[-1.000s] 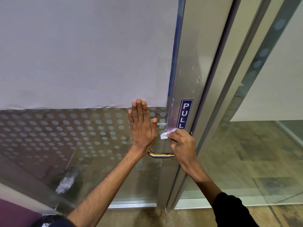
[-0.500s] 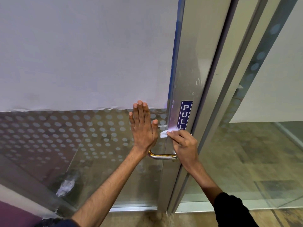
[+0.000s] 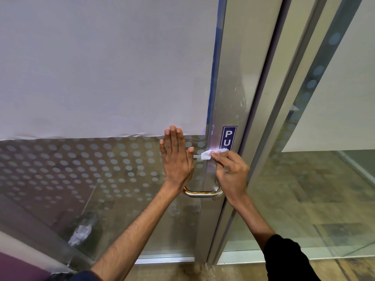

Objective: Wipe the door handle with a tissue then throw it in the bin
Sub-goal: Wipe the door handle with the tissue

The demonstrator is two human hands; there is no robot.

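Fingers [image 3: 218, 157] of the right hand [image 3: 231, 175] are pinched on the one tissue [image 3: 207, 154], which is being pressed to the upper end of the single door handle [image 3: 203, 193], centre frame. Left hand [image 3: 176, 161] is being held flat and open on the glass [image 3: 101, 169]. Wiping is judged underway; next, the lower bar is to be rubbed. No bin is being shown.

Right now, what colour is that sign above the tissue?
Dark blue with white letters, on the sign; the head view shows it.

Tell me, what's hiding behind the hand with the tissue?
The right hand with the tissue covers the sign's lower letters and part of the handle. Only "PU" shows.
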